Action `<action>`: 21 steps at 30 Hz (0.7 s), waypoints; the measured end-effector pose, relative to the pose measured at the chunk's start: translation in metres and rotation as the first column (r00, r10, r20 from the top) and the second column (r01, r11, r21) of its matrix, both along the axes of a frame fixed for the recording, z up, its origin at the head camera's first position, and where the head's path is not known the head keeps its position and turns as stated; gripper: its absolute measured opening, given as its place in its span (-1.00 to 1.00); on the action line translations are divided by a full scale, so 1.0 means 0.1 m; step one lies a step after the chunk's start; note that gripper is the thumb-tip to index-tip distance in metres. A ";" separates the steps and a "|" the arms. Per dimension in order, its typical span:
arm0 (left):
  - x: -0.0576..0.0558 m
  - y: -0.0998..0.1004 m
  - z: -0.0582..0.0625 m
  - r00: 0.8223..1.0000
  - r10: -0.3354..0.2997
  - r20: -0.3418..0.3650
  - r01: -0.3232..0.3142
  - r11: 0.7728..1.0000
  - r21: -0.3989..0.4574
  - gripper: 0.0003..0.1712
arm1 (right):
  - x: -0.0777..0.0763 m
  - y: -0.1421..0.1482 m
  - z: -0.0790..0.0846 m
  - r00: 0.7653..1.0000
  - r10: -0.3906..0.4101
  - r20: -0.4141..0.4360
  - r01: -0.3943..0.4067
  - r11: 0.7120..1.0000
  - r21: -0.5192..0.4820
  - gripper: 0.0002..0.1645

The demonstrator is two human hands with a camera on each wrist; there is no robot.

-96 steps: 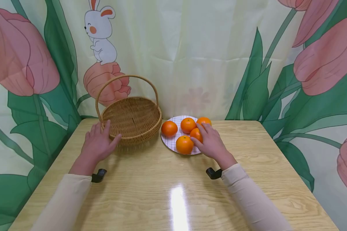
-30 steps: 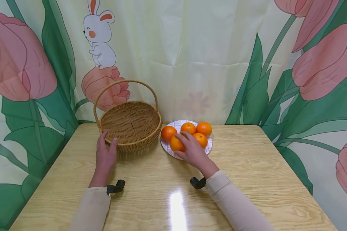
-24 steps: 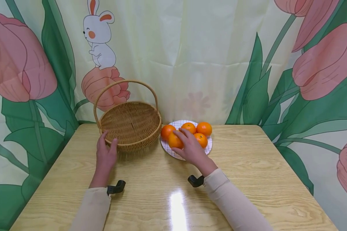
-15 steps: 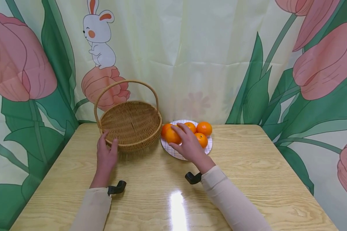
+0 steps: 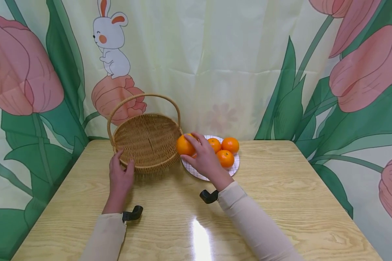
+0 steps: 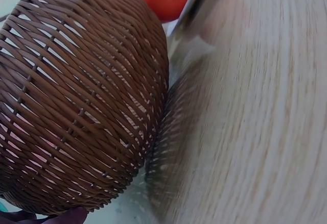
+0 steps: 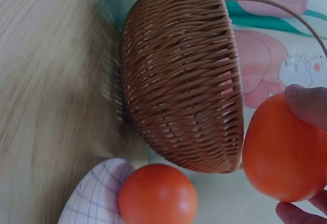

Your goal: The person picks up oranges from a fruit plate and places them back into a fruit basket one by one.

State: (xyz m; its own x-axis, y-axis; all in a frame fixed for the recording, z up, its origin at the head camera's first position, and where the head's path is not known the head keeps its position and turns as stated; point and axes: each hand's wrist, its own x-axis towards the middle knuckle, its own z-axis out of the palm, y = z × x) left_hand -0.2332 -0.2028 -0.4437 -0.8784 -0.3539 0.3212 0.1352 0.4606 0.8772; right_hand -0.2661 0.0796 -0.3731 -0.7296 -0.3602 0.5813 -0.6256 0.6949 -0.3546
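My right hand (image 5: 207,159) grips an orange (image 5: 184,145) between thumb and fingers, beside the right rim of a brown wicker basket (image 5: 147,134). In the right wrist view this held orange (image 7: 283,150) is close to the camera, just off the basket's rim (image 7: 237,96). At the basket's front left, my left hand (image 5: 121,181) touches the rim with relaxed fingers. Only its fingertips (image 6: 74,215) show in the left wrist view. More oranges (image 5: 225,158) lie on a white checked plate (image 5: 199,175); the leftmost is mostly hidden behind my right hand.
A wooden table (image 5: 170,210) carries the basket and plate side by side near its back edge. The basket's tall handle (image 5: 143,96) arches above it. Directly behind hangs a curtain (image 5: 235,72) printed with tulips and a rabbit.
My right hand has picked up the front orange from the plate and carried it left to the basket's right rim. My left hand has come against the basket. The handle now leans slightly lower.
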 end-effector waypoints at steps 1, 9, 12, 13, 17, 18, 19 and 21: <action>0.00 0.00 0.00 1.000 0.002 0.001 -0.002 1.000 0.005 -0.38 | 0.00 -0.02 0.00 1.000 0.004 -0.002 -0.004 1.000 -0.002 -0.22; -0.01 0.00 -0.01 1.000 0.013 -0.004 -0.013 1.000 0.009 -0.39 | -0.04 -0.20 0.07 1.000 0.023 0.004 -0.023 0.999 -0.032 -0.21; -0.01 0.00 -0.02 1.000 0.021 -0.002 -0.021 1.000 0.010 -0.39 | -0.04 -0.27 0.08 0.999 0.037 0.026 -0.036 0.998 -0.050 -0.22; -0.01 0.01 -0.02 1.000 0.022 -0.006 -0.022 1.000 0.009 -0.39 | -0.05 -0.29 0.09 0.999 0.041 0.034 -0.039 0.998 -0.054 -0.22; -0.01 0.02 -0.01 1.000 0.024 -0.005 -0.024 1.000 0.008 -0.39 | -0.06 -0.36 0.08 0.997 0.044 0.067 -0.040 0.998 -0.055 -0.23; 0.00 0.02 -0.01 1.000 0.024 0.001 -0.024 1.000 0.004 -0.39 | -0.06 -0.38 0.07 0.996 0.047 0.077 -0.043 0.997 -0.057 -0.23; 0.00 0.02 -0.01 1.000 0.025 0.003 -0.025 1.000 0.003 -0.39 | -0.06 -0.40 0.07 0.995 0.050 0.085 -0.045 0.998 -0.054 -0.23; 0.02 0.02 0.00 0.999 0.029 0.017 -0.029 1.000 -0.002 -0.39 | -0.06 -0.43 0.06 0.994 0.054 0.100 -0.049 0.997 -0.051 -0.23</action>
